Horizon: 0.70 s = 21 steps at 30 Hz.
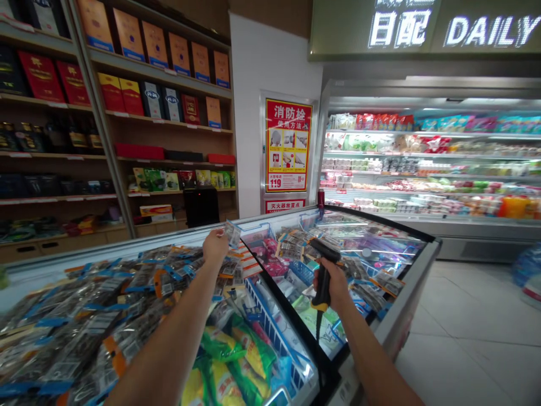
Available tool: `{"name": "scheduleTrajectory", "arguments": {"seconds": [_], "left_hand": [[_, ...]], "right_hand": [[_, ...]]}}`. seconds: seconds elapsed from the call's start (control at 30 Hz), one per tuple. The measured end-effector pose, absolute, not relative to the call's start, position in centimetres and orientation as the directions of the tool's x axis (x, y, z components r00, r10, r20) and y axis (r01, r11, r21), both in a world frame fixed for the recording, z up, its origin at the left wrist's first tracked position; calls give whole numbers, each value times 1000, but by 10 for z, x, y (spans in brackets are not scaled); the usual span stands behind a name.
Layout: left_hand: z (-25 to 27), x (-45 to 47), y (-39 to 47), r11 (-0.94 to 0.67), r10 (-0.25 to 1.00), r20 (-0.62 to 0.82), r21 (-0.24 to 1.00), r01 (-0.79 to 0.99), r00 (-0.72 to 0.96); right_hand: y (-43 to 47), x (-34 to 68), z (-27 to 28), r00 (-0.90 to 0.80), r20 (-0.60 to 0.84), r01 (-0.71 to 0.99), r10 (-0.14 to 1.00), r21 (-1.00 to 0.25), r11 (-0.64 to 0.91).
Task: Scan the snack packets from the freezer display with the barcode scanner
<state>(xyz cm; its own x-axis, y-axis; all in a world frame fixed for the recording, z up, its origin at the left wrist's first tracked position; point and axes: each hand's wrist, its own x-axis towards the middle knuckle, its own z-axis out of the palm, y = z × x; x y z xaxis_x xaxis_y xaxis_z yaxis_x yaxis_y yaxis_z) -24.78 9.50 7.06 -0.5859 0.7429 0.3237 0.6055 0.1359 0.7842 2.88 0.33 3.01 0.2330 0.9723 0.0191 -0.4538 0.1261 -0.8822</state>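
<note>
My right hand [336, 285] is wrapped round the grip of a black and yellow handheld barcode scanner [323, 282], its cord hanging down over the freezer's dark frame. Further left, my left hand [215, 246] is closed on the edge of a small clear packet [233, 233], held over the far side of the freezer. Below that arm lies a wide heap of similar clear packets [101, 321] with blue and orange ends. More such packets [293, 242] rest on the freezer's glass beyond the scanner. Print on the held packet is too small to read.
Under the glass of the chest freezer [416, 270] are bagged goods and wire baskets. Green and yellow bags [236, 349] lie in the near section. A red can [321, 197] stands on the far rim. Shelves of boxes [156, 45] rise behind left, a chilled display [422, 163] behind right.
</note>
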Motion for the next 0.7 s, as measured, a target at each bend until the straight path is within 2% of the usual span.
{"name": "scheduleTrajectory", "arguments": {"seconds": [0.17, 0.33, 0.4, 0.53, 0.63, 0.7], "left_hand": [[86, -279, 64, 295, 699, 365, 636, 713, -615], [85, -299, 57, 376, 673, 388, 554, 743, -630], [84, -299, 58, 388, 647, 438, 516, 763, -625], [88, -268, 63, 313, 645, 542, 455, 833, -539], [90, -221, 69, 174, 733, 546, 426, 888, -405], [85, -184, 76, 108, 802, 494, 434, 894, -337]], "right_hand": [[4, 32, 23, 288, 30, -483, 957, -859, 172], [4, 36, 17, 305, 28, -507, 952, -842, 187], [4, 37, 17, 311, 33, -512, 950, -836, 196], [1, 38, 18, 332, 47, -510, 942, -831, 221], [-2, 39, 19, 347, 28, -513, 937, -831, 214], [-4, 39, 20, 354, 5, -525, 935, -827, 203]]}}
